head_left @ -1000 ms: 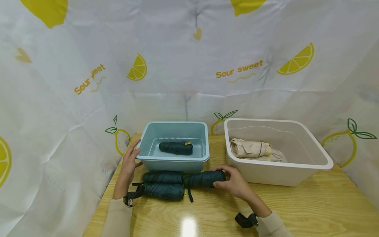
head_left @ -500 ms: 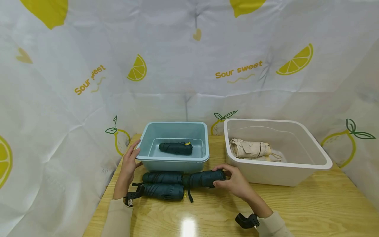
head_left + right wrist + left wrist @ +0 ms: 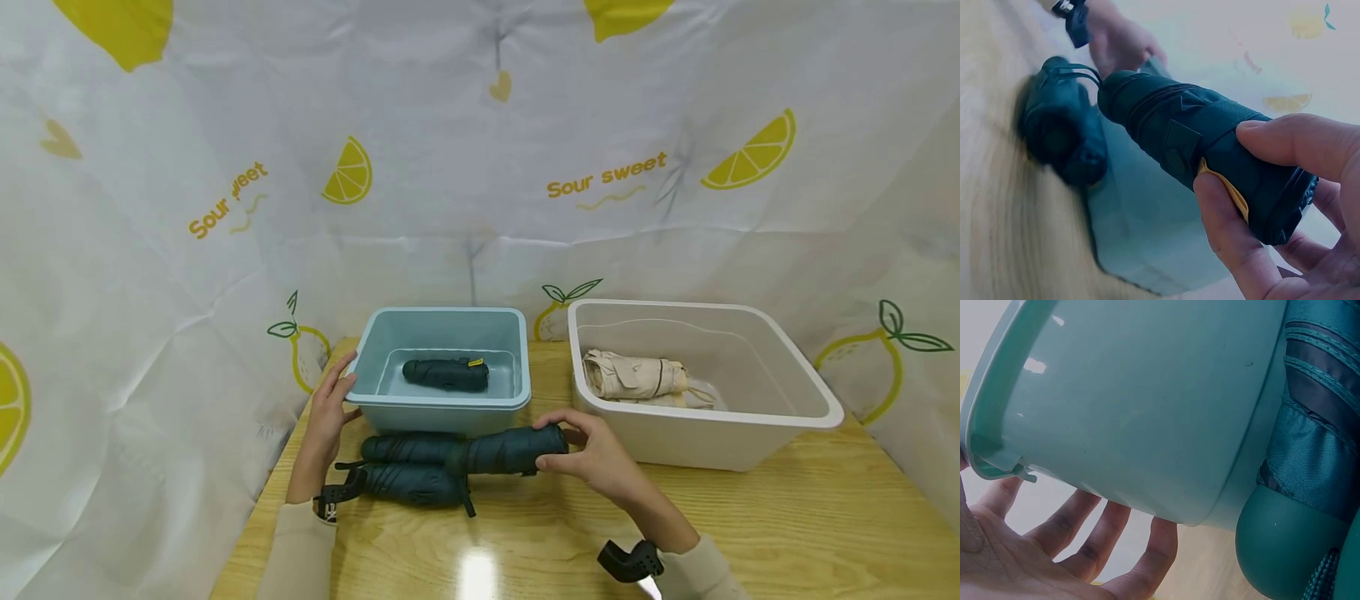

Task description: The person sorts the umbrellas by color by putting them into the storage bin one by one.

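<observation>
My right hand (image 3: 592,454) grips a dark green folding umbrella (image 3: 502,452) by its right end, thumb and fingers on opposite sides. In the right wrist view this umbrella (image 3: 1166,125) is off the table, with a cord loop at its far end and a yellow edge under a fingertip. Its left end overlaps two more dark green umbrellas (image 3: 405,448) lying side by side on the table. My left hand (image 3: 326,417) touches the left side of the light blue bin (image 3: 442,417); in the left wrist view its fingers (image 3: 1110,534) lie against the outer wall.
Inside the blue bin lies one dark green umbrella (image 3: 446,375) with a yellow tag. A white bin (image 3: 697,433) on the right holds beige folded umbrellas (image 3: 633,377). A lemon-print cloth (image 3: 450,192) hangs behind the wooden table (image 3: 555,542).
The right hand has lifted its umbrella slightly and shifted it left, so its left end now covers part of the other two. The left hand and both bins stay put.
</observation>
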